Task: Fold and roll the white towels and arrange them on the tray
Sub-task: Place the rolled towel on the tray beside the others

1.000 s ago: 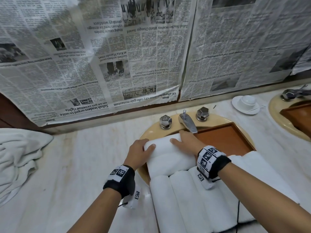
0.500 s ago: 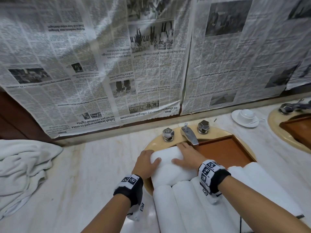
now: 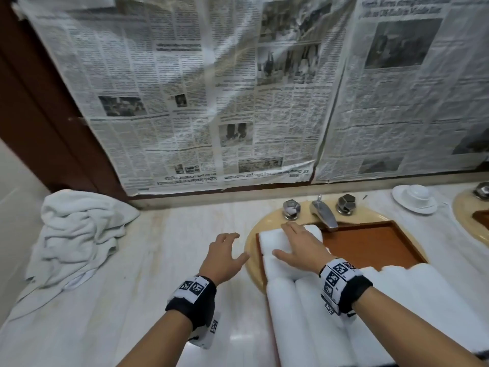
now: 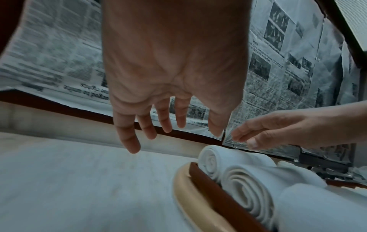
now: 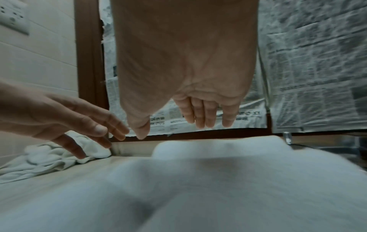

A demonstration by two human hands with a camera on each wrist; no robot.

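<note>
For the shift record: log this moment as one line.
step: towel placing | left hand: open, off rolls | right hand: open over rolled towels | tray: partly filled | unfolded towels: left counter

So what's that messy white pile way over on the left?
It is a heap of unfolded towels, white, soft and crumpled, lying loose on the pale marble counter against the wall corner, below the hanging newspaper. Neither hand touches it; the open left hand hovers between it and the tray.

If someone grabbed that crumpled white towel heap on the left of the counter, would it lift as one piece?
Probably not neatly. The crumpled towel heap lies in loose folds, so it would likely sag and trail from the fingers. It looks like soft terry, so probably light for its bulk. Pushed along the counter, it would likely bunch up rather than roll.
</note>
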